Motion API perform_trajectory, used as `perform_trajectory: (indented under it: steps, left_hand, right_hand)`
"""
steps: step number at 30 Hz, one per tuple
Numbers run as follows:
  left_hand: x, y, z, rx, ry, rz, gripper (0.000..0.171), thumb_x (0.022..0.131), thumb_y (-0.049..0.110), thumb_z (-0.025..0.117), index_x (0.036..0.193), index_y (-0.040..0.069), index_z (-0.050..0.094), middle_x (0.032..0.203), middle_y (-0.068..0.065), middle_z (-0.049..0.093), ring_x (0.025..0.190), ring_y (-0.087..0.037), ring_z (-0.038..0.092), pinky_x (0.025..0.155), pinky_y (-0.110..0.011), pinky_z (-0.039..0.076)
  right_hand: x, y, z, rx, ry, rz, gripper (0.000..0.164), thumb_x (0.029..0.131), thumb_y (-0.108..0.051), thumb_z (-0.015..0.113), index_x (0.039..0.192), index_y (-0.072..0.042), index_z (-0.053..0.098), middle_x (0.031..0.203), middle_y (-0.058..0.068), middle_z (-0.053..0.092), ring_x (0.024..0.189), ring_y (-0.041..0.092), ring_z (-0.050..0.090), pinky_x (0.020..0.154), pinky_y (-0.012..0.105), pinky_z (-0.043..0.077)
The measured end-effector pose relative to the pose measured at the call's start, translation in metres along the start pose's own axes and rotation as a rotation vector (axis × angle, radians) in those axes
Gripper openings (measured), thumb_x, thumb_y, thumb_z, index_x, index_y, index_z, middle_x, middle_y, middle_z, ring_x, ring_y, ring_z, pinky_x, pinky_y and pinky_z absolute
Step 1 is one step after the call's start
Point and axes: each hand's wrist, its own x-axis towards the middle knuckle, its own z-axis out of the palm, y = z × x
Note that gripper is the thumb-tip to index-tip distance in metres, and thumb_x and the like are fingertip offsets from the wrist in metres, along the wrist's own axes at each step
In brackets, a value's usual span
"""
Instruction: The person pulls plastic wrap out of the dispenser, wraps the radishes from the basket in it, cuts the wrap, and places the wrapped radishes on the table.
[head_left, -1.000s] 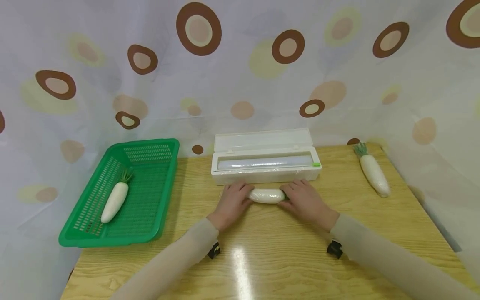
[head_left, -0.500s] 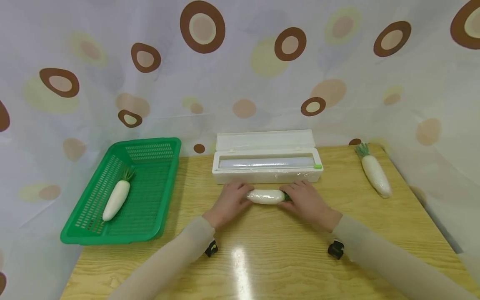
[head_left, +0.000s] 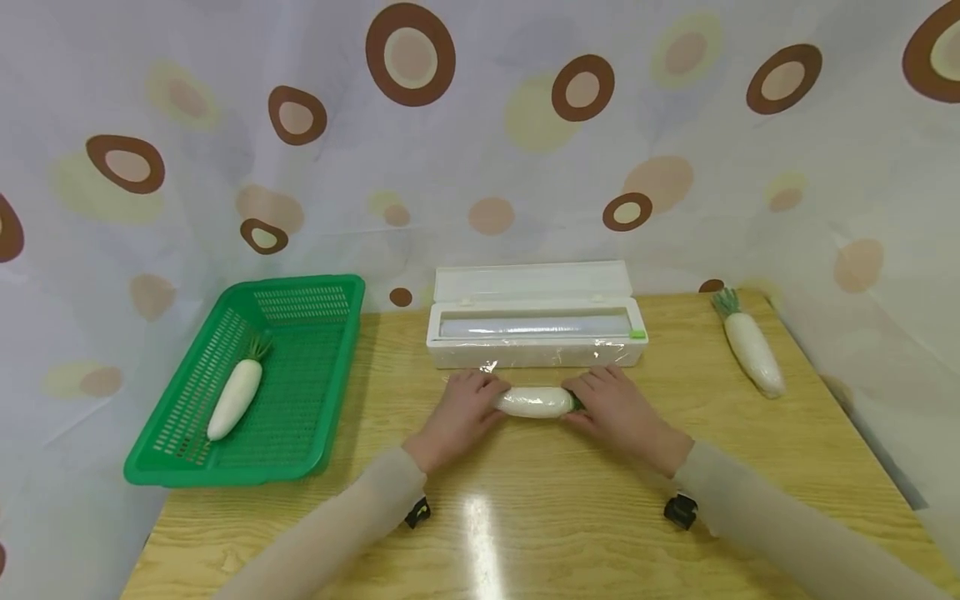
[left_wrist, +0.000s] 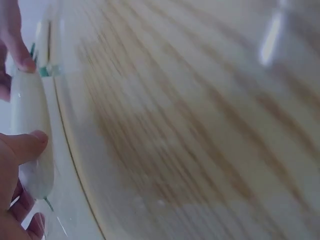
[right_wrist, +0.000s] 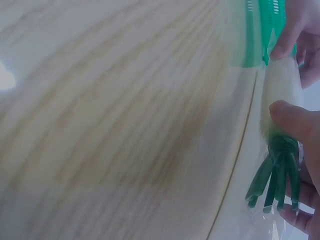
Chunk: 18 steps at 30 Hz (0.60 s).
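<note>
Have drawn the wrapped radish slightly toward 6 o'clock over the last second with left hand and right hand, widening the gap to the white box. Hold that radish crosswise, gripped at both ends, over the middle of the wooden table; cannot tell whether resting on the wood or raised just above. Grip the 9 o'clock end with the left, thumb on the near side, fingers curled round beyond. Grip the 3 o'clock end with the right, thumb likewise near, fingers curled in behind the dark green leaf stalks. See clear film loose past those stalks in the right wrist view. See at 12 o'clock from the radish, near but apart, the box with lid raised, a roll of film inside and a small green piece on the front edge, toward 3 o'clock. Find at 9 o'clock, well apart, a green basket holding a bare radish, leaves toward 1 o'clock. Find another radish, glossy, well off just short of 3 o'clock, leaves toward 11 and tip toward 5. See a spotted curtain behind, at 12 o'clock. Wear pale sleeves and a black device on each wrist.
</note>
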Motion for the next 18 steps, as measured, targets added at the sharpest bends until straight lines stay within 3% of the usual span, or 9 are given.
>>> perform_trajectory:
  steps: [5,12,18]
  left_hand:
    - [-0.002,0.015,0.001,0.028,0.054,-0.023,0.038,0.094,0.02,0.079,0.129,0.008,0.067,0.121,-0.009,0.067,0.116,-0.029,0.058,0.102,-0.047,0.043]
    - [-0.004,0.028,0.005,0.087,0.155,0.035,0.035,0.093,0.02,0.081,0.123,0.009,0.066,0.116,-0.008,0.066,0.109,-0.027,0.058,0.094,-0.043,0.046]
    - [-0.004,0.029,0.0,0.038,0.156,0.033,0.036,0.093,0.018,0.081,0.125,0.007,0.067,0.118,-0.009,0.067,0.111,-0.028,0.058,0.096,-0.043,0.046]
  right_hand:
    - [-0.003,0.008,-0.002,0.06,0.005,0.016,0.044,0.091,-0.031,0.082,0.122,-0.003,0.067,0.113,0.009,0.071,0.108,0.031,0.062,0.096,0.05,0.046]
    - [-0.007,0.014,0.001,0.075,-0.011,0.036,0.047,0.091,-0.028,0.083,0.126,-0.003,0.065,0.119,0.011,0.07,0.111,0.031,0.062,0.096,0.05,0.046]
    - [-0.009,0.015,-0.006,0.06,0.0,0.016,0.047,0.09,-0.028,0.083,0.125,-0.002,0.066,0.118,0.011,0.071,0.11,0.031,0.063,0.096,0.051,0.046]
